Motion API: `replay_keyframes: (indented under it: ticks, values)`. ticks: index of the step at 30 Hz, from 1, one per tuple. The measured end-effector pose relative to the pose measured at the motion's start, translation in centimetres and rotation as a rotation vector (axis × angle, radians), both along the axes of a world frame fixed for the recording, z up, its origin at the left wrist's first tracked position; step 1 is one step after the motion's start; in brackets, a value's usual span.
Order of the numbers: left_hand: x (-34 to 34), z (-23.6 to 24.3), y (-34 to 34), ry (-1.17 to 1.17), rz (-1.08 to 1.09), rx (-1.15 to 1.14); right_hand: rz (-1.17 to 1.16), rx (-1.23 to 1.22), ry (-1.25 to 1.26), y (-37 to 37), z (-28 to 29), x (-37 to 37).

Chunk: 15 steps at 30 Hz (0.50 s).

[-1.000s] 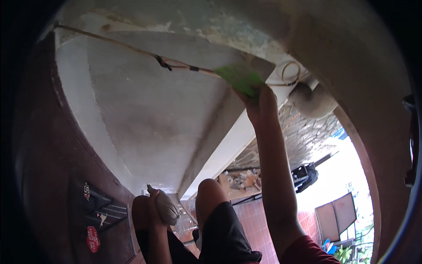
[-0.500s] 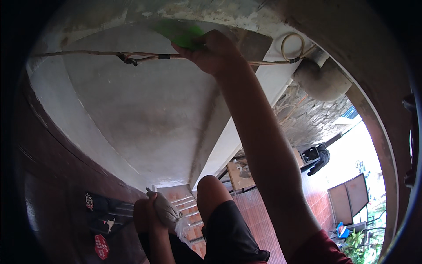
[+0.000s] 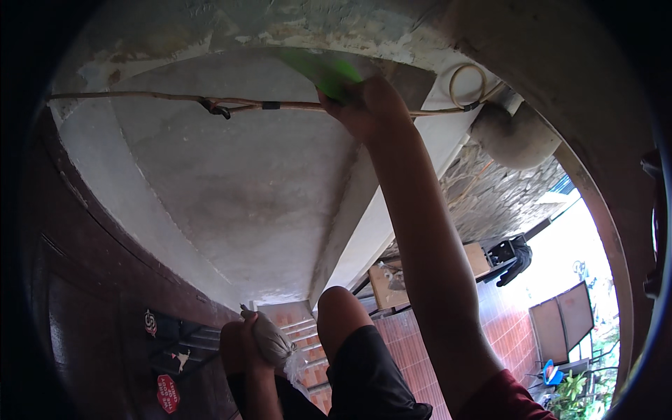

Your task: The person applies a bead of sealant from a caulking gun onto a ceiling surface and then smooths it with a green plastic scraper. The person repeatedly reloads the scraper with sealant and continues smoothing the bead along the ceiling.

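Head view shows us our knees (image 3: 341, 313) close below, with dark shorts (image 3: 371, 374) on the thighs. Beside the left knee, our left hand (image 3: 256, 352) is curled round a bag (image 3: 274, 341), grey-filled, with a clear, gathered end; how tightly, we cannot tell. Farther up, our right hand (image 3: 378, 105) is raised on an outstretched arm, its fingers bent closed on one end of a green sheet (image 3: 338, 73). Blur hides the exact grip, and we cannot tell whether the sheet touches the grey wall (image 3: 245, 189) behind it. Across that wall runs a cable (image 3: 301, 106), passing behind the right hand, with a loop (image 3: 453, 85) to the right. Leftward we see a dark door (image 3: 91, 329) bearing a red sticker (image 3: 168, 394). Beyond lie red floor tiles (image 3: 413, 357), a stone wall (image 3: 469, 189) and, farthest, plants (image 3: 570, 392) in bright daylight.
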State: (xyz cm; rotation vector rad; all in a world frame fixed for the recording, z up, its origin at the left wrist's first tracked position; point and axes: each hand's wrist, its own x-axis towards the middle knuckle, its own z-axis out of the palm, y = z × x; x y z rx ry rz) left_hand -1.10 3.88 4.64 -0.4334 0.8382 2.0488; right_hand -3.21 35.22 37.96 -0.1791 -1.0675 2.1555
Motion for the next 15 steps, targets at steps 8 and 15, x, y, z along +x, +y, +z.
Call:
replay_keyframes:
  ticks: [8, 15]
  values:
    - [0.0, -0.5, -0.2, 0.016, 0.014, 0.027, -0.134, -0.02, 0.015, 0.5, -0.1, 3.0]
    - [0.2, -0.7, -0.4, 0.025, 0.025, 0.051, -0.205, -0.007, 0.01, -0.8, -0.5, 6.3]
